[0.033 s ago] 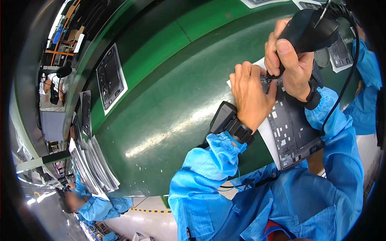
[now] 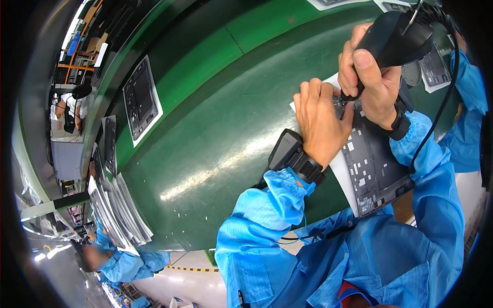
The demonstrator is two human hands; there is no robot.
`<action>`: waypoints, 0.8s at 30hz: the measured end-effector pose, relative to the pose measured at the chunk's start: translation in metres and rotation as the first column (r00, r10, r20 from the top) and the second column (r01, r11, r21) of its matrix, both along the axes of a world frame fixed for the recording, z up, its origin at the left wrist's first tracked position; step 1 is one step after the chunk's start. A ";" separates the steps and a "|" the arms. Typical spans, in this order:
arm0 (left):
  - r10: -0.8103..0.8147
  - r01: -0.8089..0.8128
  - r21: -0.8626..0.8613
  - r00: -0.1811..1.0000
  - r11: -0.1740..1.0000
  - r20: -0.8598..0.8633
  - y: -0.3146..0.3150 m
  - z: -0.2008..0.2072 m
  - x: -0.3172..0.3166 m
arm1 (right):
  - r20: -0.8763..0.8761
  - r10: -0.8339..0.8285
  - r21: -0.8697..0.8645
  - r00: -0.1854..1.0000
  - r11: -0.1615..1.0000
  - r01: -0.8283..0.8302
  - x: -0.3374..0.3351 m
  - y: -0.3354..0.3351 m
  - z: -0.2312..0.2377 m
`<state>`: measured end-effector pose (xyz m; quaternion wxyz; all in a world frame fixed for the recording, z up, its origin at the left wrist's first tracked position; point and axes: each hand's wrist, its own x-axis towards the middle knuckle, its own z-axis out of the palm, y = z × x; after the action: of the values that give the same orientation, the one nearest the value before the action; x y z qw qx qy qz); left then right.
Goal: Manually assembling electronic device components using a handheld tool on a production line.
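Note:
A flat black device casing (image 2: 371, 163), dotted with small white pads, lies on a white sheet (image 2: 343, 173) at the table's right. My left hand (image 2: 321, 120) grips its far left corner, fingers bent over the edge and thumb on the casing. In my right hand (image 2: 374, 84), fingers wrap round a black electric screwdriver (image 2: 393, 40), its body tilted above the casing. The screwdriver's lower end points at the far end of the casing, close to my left thumb; its very tip is hidden by my fingers. I cannot make out any screw there.
The green table (image 2: 215, 133) curves off to the left. Another black casing on a white sheet (image 2: 143, 102) lies at the far left, near a stack of sheets (image 2: 120, 210). A black cable (image 2: 442, 115) hangs beside my right arm. A co-worker's blue sleeve (image 2: 465, 138) is at the right.

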<state>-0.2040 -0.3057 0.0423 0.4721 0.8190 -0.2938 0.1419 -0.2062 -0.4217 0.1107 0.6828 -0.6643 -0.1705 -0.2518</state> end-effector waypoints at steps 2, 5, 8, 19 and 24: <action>-0.001 0.001 -0.003 1.000 1.000 0.000 0.000 0.000 0.000 | -0.036 -0.016 0.029 0.999 0.999 0.017 -0.001 0.002 0.001; -0.010 0.010 0.009 1.000 1.000 -0.009 0.000 0.001 0.000 | -0.035 -0.011 0.020 0.999 1.000 0.012 -0.001 0.000 -0.001; -0.006 0.006 0.000 1.000 1.000 -0.002 0.000 0.000 0.001 | -0.022 -0.004 -0.002 1.000 1.000 0.004 0.000 -0.001 -0.001; -0.004 0.004 0.000 1.000 1.000 -0.008 -0.001 0.000 0.000 | -0.002 0.004 0.012 1.000 1.000 -0.004 0.001 -0.002 -0.003; 0.002 -0.002 -0.005 1.000 1.000 0.002 0.000 0.000 0.000 | -0.014 -0.025 0.028 1.000 0.999 0.026 -0.001 0.004 0.001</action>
<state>-0.2035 -0.3055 0.0424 0.4739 0.8179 -0.2930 0.1437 -0.2072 -0.4182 0.1120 0.6900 -0.6584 -0.1536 -0.2583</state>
